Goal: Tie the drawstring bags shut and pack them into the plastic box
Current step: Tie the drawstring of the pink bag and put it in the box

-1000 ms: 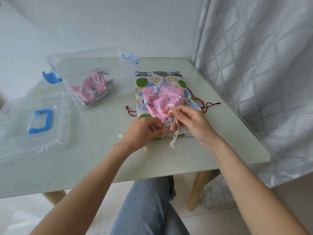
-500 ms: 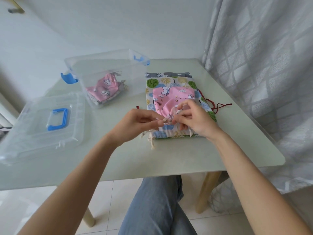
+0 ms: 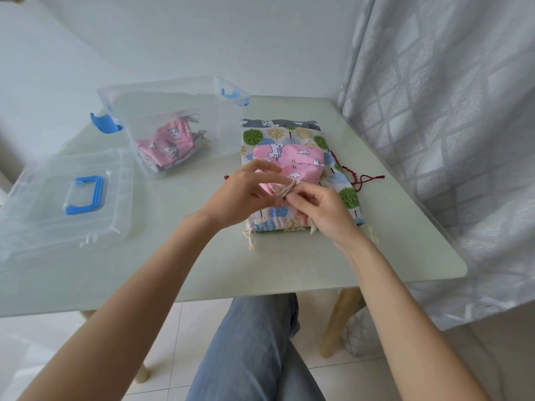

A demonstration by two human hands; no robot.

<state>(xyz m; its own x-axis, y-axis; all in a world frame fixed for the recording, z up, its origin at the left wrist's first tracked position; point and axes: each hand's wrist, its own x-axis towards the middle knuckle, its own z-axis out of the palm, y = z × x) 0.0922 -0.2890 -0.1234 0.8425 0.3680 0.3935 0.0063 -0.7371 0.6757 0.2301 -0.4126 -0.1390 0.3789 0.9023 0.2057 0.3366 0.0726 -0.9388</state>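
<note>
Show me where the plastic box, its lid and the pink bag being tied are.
plastic box (image 3: 185, 91): head view, on its clear far rim.
lid (image 3: 84, 195): head view, on its blue handle.
pink bag (image 3: 292, 157): head view, on the fabric above the gathered neck.

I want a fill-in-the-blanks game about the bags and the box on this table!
1. The handle on the box lid is coloured ____.
2. The left hand and right hand are tying the cord of a bag whose colour is ____.
3. That pink bag lies on top of a bigger bag printed with green ____.
4. The clear plastic box already holds a ____ bag.

Missing words: blue; pink; trees; pink
</note>
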